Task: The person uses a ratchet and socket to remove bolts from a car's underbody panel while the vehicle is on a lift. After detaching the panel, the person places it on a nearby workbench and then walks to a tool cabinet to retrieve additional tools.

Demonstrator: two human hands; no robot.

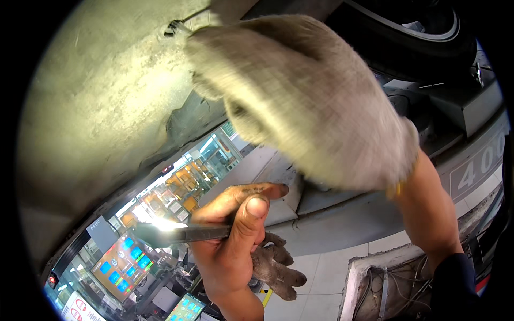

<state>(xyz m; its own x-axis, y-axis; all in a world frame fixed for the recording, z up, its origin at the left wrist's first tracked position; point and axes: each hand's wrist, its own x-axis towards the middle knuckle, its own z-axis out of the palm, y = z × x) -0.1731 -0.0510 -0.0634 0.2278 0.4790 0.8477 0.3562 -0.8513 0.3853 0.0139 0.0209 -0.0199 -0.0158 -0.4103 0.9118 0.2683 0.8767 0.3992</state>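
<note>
My left hand [230, 257] is bare, with dark smudges on its fingertips. It grips a slim black flashlight [201, 233] whose lit head points left. A dirty grey work glove [276, 267] hangs just behind this hand; whether the lower fingers hold it is hidden. My right hand [316, 101], in a pale fabric work glove, is raised across the upper middle, smeared by motion. Its fingers curl toward a brightly lit, stained pale surface [107, 96]. Near those fingertips a small dark piece [172, 28] shows at the surface; what the fingers hold is hidden.
A tyre on a rim [412, 59] is at the upper right, above a grey metal machine [474, 109]. Below lies a broken-edged floor pit [396, 283] with cables. Screens with blue icons [126, 265] and a lit workshop behind glass [182, 187] lie left.
</note>
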